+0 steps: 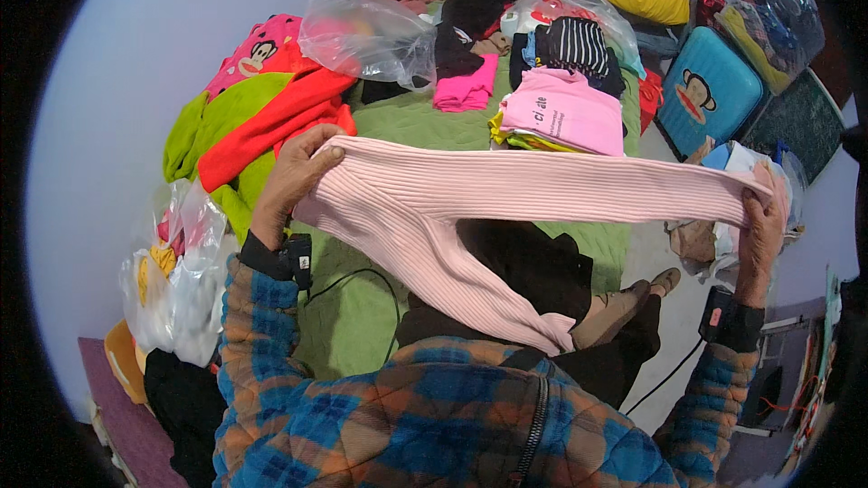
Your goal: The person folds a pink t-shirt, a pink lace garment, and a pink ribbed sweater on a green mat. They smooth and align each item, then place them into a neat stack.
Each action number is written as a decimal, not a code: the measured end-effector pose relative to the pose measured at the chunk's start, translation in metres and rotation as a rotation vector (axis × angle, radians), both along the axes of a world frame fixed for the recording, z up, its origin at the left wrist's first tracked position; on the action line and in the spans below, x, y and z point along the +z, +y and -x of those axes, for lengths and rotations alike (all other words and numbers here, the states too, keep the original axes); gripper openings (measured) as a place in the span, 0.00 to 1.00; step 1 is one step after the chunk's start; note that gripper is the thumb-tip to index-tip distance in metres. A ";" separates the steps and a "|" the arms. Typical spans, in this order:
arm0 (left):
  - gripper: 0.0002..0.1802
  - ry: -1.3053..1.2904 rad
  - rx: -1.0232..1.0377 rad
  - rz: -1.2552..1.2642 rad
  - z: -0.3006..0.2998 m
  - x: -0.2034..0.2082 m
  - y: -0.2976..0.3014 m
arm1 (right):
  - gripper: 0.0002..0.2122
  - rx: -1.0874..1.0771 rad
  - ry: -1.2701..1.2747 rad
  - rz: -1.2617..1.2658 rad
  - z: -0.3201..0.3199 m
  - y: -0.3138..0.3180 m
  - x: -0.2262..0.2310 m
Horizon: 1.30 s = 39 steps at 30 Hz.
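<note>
A pair of pale pink ribbed knit pants (542, 185) is stretched sideways in the air between my hands. My left hand (300, 172) pinches the waist end, thumb on top. At the far end of one leg, my right hand (764, 221) grips the cuff. The other leg hangs slantwise down toward my lap, its cuff near my knee. Behind the pants, a stack of folded clothes with a light pink printed shirt (562, 113) on top lies on the green bedspread (353, 325).
Red and lime-green fleece (271, 131) is heaped at the left, above a clear plastic bag (181, 289) of items. Another clear bag (369, 36) lies at the back. Folded dark clothes (579, 47) sit behind the pink shirt. A blue case (708, 86) stands at the right.
</note>
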<state>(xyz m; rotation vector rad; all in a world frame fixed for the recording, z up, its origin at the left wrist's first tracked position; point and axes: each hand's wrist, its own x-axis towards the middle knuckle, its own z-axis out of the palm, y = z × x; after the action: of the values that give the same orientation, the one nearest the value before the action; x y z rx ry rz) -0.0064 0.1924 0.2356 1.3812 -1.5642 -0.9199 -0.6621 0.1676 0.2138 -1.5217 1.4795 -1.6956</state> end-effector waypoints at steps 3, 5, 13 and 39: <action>0.14 -0.170 -0.064 0.014 0.010 0.004 -0.014 | 0.23 0.008 0.016 0.037 0.024 0.005 0.000; 0.15 -0.243 -0.155 0.035 0.018 0.007 -0.027 | 0.25 0.055 -0.057 0.028 0.035 0.007 -0.001; 0.14 -0.308 -0.223 0.146 0.043 0.032 -0.049 | 0.20 0.083 -0.204 0.029 0.041 0.014 -0.027; 0.11 -1.498 -0.166 1.802 0.293 0.308 -0.009 | 0.13 -0.307 -0.337 0.363 0.222 0.173 0.049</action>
<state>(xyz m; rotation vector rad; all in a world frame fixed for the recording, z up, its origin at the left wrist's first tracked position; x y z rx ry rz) -0.2994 0.1831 0.5436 0.2632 -2.2322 1.7035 -0.8841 0.3402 0.2623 -1.1238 1.3262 -2.3719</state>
